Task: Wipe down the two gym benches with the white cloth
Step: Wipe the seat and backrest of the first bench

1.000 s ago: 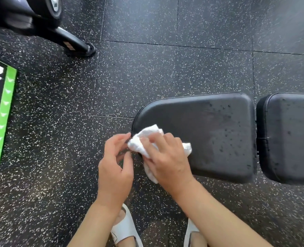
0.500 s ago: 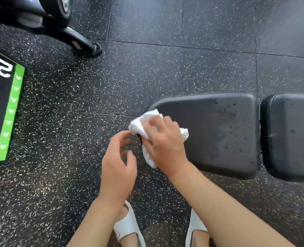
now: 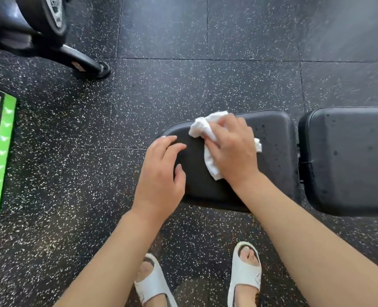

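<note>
A crumpled white cloth (image 3: 208, 138) lies on top of the black padded bench cushion (image 3: 272, 151) at the centre of the frame, bunched toward the cushion's upper left corner. The right hand (image 3: 232, 147) covers most of it, palm down, with the fingers curled over the fabric and pressing it onto the pad; folds of cloth stick out above the fingertips, below the heel of the hand and a little at the right of the knuckles. The left hand (image 3: 161, 176) sits just left of the cloth over the narrow rounded end of the same cushion, fingers loosely bent and spread and holding nothing; whether the fingertips actually touch the pad is hard to tell from this angle.

Immediately to the right, across a thin gap, is a second black padded bench cushion (image 3: 347, 160), reaching to the right edge of the frame. Both pads show small dark specks on their surfaces.

Underneath is a black rubber tile floor with white flecks (image 3: 183, 89). At the bottom centre stand two feet in white open-toe sandals (image 3: 245, 275). At the left edge lies a black mat with a bright green border (image 3: 4, 147), and in the upper left corner there is dark gym equipment with a black metal foot (image 3: 84, 63) resting on the floor.
</note>
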The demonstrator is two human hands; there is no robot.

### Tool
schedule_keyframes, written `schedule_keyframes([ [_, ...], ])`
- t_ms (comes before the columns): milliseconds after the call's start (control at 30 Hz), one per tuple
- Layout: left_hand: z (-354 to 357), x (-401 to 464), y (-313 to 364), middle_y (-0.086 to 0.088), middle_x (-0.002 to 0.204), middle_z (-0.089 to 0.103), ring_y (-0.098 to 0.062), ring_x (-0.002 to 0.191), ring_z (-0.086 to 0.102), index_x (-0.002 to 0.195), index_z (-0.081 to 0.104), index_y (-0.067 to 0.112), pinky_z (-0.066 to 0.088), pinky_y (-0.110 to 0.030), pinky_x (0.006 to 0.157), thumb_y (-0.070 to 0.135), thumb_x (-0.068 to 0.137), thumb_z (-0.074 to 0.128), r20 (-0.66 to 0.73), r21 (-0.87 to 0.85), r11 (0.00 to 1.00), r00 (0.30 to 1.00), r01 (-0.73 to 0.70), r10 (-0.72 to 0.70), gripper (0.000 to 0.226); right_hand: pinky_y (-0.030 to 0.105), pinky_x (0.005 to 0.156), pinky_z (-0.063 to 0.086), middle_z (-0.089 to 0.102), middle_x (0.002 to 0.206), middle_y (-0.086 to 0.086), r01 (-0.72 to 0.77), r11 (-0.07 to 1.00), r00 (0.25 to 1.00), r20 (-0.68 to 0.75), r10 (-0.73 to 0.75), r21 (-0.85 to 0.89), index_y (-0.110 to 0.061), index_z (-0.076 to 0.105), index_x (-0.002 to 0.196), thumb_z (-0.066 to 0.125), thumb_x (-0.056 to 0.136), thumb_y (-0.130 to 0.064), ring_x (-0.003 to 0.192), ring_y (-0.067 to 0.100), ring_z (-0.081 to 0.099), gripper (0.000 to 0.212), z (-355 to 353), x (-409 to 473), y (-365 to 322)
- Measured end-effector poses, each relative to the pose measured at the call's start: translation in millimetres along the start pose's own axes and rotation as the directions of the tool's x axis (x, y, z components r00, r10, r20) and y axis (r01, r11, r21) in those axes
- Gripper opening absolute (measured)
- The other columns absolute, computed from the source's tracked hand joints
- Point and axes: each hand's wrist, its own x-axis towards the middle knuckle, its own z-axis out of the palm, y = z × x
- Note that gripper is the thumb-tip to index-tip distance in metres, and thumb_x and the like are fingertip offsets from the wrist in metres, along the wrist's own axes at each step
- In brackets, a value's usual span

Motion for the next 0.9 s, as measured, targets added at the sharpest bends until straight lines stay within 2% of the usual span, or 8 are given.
schedule_keyframes([
  [100,8.6,21.5,2.6,-0.016,0.144,0.055,-0.035,0.139,0.047,0.134,0.062,-0.002,0.034,-0.044,0.123,-0.006,0.090,0.064,0.012,0.045,0.999,0.999,-0.030,0.030,0.044,0.047,0.072,0.044,0.065,0.109,0.010,-0.023,1.000,0.999,-0.047,0.023,0.002,-0.015,0.075,0.111,0.067,0.095,-0.027,0.091,0.035,0.056,0.021,3.7,7.2,-4.1],
  [267,30.7,42.3,13.1,-0.012,0.148,0.057,-0.035,0.140,0.050,0.139,0.063,0.005,0.037,-0.058,0.117,0.005,0.095,0.064,0.027,0.134,0.987,0.996,-0.094,0.091,0.043,0.043,0.070,0.039,0.065,0.113,0.005,0.032,0.999,0.999,-0.023,-0.031,0.039,-0.014,0.072,0.125,0.066,0.096,-0.025,0.086,0.027,0.050,0.032,-22.9,-93.4,16.7],
  [333,43.2,39.4,18.3,-0.009,0.153,0.054,-0.034,0.144,0.047,0.141,0.062,0.010,0.032,-0.062,0.118,0.015,0.098,0.062,0.000,0.183,0.980,0.997,-0.078,0.079,0.043,0.043,0.072,0.039,0.063,0.117,0.003,0.046,0.998,0.999,0.007,-0.047,0.045,-0.015,0.072,0.127,0.066,0.097,-0.024,0.087,0.024,0.049,0.032,-35.1,-131.0,34.7],
  [400,54.4,31.6,22.6,-0.006,0.161,0.048,-0.031,0.152,0.039,0.147,0.058,0.015,0.024,-0.060,0.125,0.024,0.100,0.055,-0.020,0.224,0.974,0.999,-0.030,0.036,0.048,0.042,0.073,0.040,0.061,0.118,0.001,0.059,0.997,0.998,0.035,-0.061,0.050,-0.016,0.071,0.128,0.066,0.097,-0.024,0.088,0.024,0.049,0.032,-42.8,-145.7,47.5],
  [500,60.7,28.5,21.0,-0.004,0.164,0.043,-0.029,0.155,0.034,0.150,0.054,0.019,0.019,-0.055,0.129,0.032,0.100,0.049,-0.025,0.270,0.963,0.999,-0.016,0.023,0.052,0.042,0.073,0.040,0.065,0.114,0.002,0.045,0.998,0.999,0.016,-0.046,0.033,-0.016,0.074,0.122,0.066,0.097,-0.025,0.087,0.025,0.052,0.028,-40.7,-119.0,50.8],
  [633,59.9,31.0,22.8,-0.008,0.162,0.044,-0.032,0.153,0.035,0.149,0.054,0.019,0.020,-0.057,0.128,0.034,0.097,0.047,-0.009,0.328,0.945,1.000,-0.001,0.004,0.054,0.047,0.070,0.044,0.068,0.107,0.009,-0.093,0.995,0.991,-0.097,0.095,0.026,-0.013,0.076,0.113,0.066,0.094,-0.023,0.085,0.034,0.057,0.024,-24.9,-27.6,48.8],
  [733,64.5,30.9,23.2,-0.010,0.160,0.045,-0.034,0.151,0.036,0.148,0.055,0.019,0.020,-0.058,0.128,0.034,0.096,0.048,-0.018,0.359,0.933,1.000,-0.005,0.012,0.054,0.048,0.072,0.044,0.065,0.107,0.008,-0.183,0.983,0.976,-0.116,0.183,0.012,-0.015,0.076,0.106,0.062,0.095,-0.027,0.089,0.033,0.057,0.021,-10.9,23.2,37.4],
  [900,65.9,32.4,21.3,-0.010,0.162,0.043,-0.035,0.151,0.036,0.149,0.052,0.019,0.020,-0.059,0.127,0.035,0.096,0.046,-0.027,0.363,0.932,1.000,-0.004,0.015,0.056,0.044,0.068,0.041,0.065,0.109,0.006,-0.002,1.000,0.999,-0.039,0.003,0.013,-0.016,0.074,0.116,0.066,0.094,-0.030,0.089,0.030,0.055,0.027,-9.1,6.0,19.0],
])
